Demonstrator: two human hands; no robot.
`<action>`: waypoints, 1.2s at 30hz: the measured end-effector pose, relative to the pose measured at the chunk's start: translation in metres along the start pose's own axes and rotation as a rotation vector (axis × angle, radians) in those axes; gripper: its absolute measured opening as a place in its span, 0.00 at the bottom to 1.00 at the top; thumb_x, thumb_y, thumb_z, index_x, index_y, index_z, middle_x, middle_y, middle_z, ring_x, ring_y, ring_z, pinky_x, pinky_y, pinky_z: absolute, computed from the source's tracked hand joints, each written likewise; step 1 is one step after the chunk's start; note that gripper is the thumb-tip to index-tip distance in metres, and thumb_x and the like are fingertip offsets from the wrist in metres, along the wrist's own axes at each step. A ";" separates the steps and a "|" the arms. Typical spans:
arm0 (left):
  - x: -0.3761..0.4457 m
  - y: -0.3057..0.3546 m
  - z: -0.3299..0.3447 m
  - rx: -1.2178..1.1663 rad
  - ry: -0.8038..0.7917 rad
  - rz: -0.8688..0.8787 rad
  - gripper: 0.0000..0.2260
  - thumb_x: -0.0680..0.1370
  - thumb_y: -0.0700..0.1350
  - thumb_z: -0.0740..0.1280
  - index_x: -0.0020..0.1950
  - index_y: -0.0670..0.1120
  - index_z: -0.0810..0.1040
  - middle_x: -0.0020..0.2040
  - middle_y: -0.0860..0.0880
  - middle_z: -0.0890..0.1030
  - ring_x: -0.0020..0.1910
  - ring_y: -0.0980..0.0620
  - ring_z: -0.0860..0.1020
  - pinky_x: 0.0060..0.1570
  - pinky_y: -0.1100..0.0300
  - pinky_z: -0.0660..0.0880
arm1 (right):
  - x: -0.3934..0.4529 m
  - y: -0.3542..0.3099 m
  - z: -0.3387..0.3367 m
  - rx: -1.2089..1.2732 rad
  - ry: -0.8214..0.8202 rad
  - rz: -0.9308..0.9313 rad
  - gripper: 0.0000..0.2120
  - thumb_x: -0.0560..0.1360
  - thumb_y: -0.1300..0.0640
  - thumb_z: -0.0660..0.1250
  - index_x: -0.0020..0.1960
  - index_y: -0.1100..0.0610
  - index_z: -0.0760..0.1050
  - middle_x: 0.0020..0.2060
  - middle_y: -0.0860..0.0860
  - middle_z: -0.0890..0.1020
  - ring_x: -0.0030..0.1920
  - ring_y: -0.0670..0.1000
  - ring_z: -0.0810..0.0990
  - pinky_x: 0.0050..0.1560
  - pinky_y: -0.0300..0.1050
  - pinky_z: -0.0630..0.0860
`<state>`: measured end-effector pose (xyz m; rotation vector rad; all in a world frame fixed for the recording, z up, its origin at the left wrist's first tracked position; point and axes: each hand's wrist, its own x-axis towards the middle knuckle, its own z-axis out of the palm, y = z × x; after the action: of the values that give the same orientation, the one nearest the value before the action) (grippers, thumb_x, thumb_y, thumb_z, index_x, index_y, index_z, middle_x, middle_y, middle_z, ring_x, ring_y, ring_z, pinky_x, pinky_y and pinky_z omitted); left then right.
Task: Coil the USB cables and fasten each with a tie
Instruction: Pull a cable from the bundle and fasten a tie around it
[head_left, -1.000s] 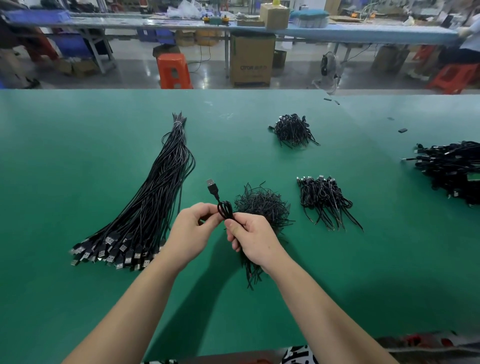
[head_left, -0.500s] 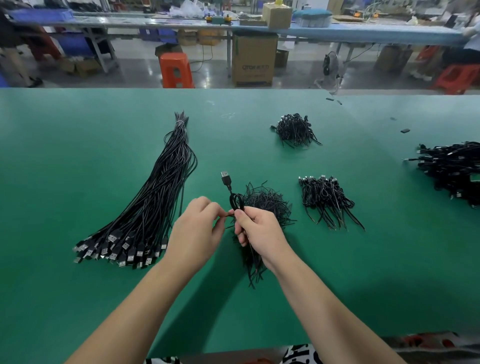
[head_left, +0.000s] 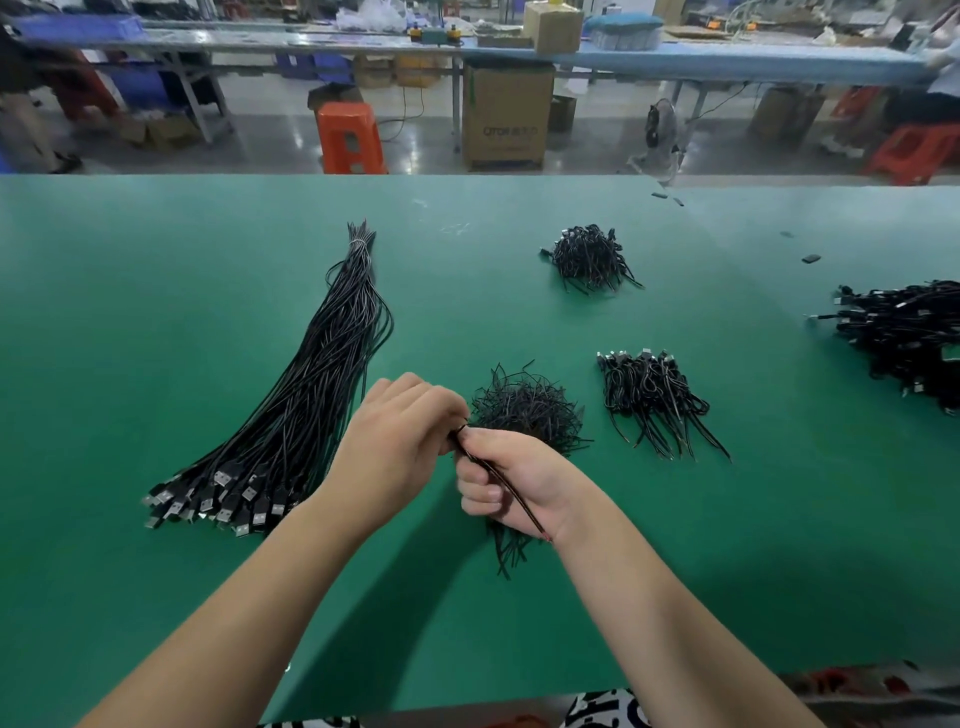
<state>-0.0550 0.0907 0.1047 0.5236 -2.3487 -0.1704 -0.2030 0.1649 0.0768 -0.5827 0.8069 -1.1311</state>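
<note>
While held clear of the tabletop (head_left: 156, 312) near its 6 o'clock edge, coiled USB cable (head_left: 498, 483) gripped in right hand (head_left: 511, 480), fingers (head_left: 480, 493) curled round the bundle so the loops cannot spring apart; loose tail running down across the palm toward the wrist. Left hand (head_left: 402, 441) closed against it from 9 o'clock, fingertips pinching at the top of the coil, probably twisting a tie there, though the tie itself too small and hidden to make out. Pile of ties (head_left: 527, 410) kept just beyond the hands at 12 o'clock, within easy reach for the next pick. Straight uncoiled cables (head_left: 306, 400) laid as one long sheaf at 10 o'clock, plugs fanned toward the near edge for pulling one at a time. Finished coils (head_left: 654, 397) set aside at 2 o'clock, another heap (head_left: 589, 257) further off at 1 o'clock, a larger mass of cables (head_left: 909, 332) at the far 3 o'clock side.
</note>
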 end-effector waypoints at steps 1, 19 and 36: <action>0.000 0.000 0.000 -0.025 0.010 -0.033 0.05 0.78 0.39 0.64 0.45 0.42 0.79 0.38 0.55 0.78 0.39 0.49 0.74 0.42 0.51 0.69 | 0.000 0.001 0.001 -0.021 0.019 -0.026 0.19 0.83 0.56 0.58 0.40 0.52 0.84 0.28 0.50 0.69 0.24 0.46 0.64 0.27 0.37 0.62; -0.003 0.008 0.016 -0.299 -0.007 -0.655 0.05 0.81 0.43 0.66 0.45 0.49 0.76 0.39 0.56 0.80 0.43 0.61 0.76 0.39 0.71 0.69 | 0.002 0.015 0.014 -1.225 0.568 -0.492 0.18 0.81 0.54 0.62 0.33 0.55 0.63 0.25 0.48 0.65 0.28 0.49 0.63 0.31 0.45 0.60; -0.003 0.012 0.011 -0.306 0.003 -0.708 0.06 0.79 0.43 0.68 0.43 0.51 0.79 0.36 0.57 0.80 0.40 0.61 0.78 0.37 0.73 0.69 | -0.001 0.020 0.010 -1.460 0.522 -0.626 0.11 0.83 0.57 0.61 0.44 0.58 0.74 0.35 0.52 0.76 0.36 0.53 0.73 0.39 0.49 0.70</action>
<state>-0.0644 0.1023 0.0978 1.1686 -1.9850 -0.8322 -0.1837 0.1723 0.0681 -1.8814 2.0039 -1.1026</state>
